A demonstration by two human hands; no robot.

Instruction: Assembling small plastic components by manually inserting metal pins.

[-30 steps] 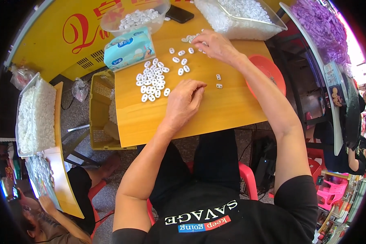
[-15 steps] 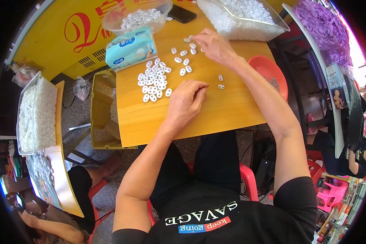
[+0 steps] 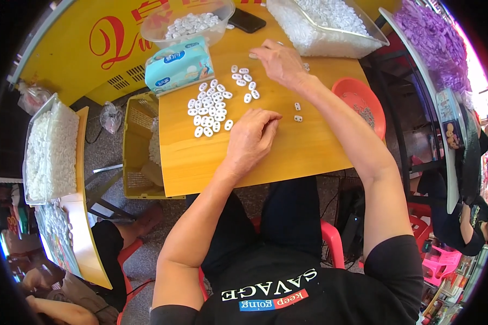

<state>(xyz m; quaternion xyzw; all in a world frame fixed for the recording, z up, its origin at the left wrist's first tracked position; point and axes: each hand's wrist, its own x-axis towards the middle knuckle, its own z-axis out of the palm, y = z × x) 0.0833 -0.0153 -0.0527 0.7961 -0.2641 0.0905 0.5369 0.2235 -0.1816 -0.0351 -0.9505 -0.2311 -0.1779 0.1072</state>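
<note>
Many small white oval pieces with two dark holes lie on the wooden table (image 3: 200,168). The bigger cluster of white oval pieces (image 3: 207,106) is beside my left hand (image 3: 252,138), which rests curled on the tabletop. What its bent fingers may hold is hidden. Farther out, my right hand (image 3: 282,64) reaches leftward with its fingers stretched. Its fingertips touch a single white oval piece (image 3: 253,56). A looser group of white oval pieces (image 3: 243,76) sits between that hand and the bigger cluster. Two more such pieces (image 3: 297,112) lie apart, under my right forearm's left side.
A blue tissue pack (image 3: 180,65), a clear bowl of white pieces (image 3: 152,35) and a dark phone (image 3: 245,20) stand at the back. At the far right are a full clear bin (image 3: 341,49) and a red bowl (image 3: 348,86). A yellow crate (image 3: 141,187) is left below the table.
My right hand has moved slightly left. Several white oval pieces near it now sit closer together and nearer the big cluster. My left hand has hardly moved; the view has shifted a little.
</note>
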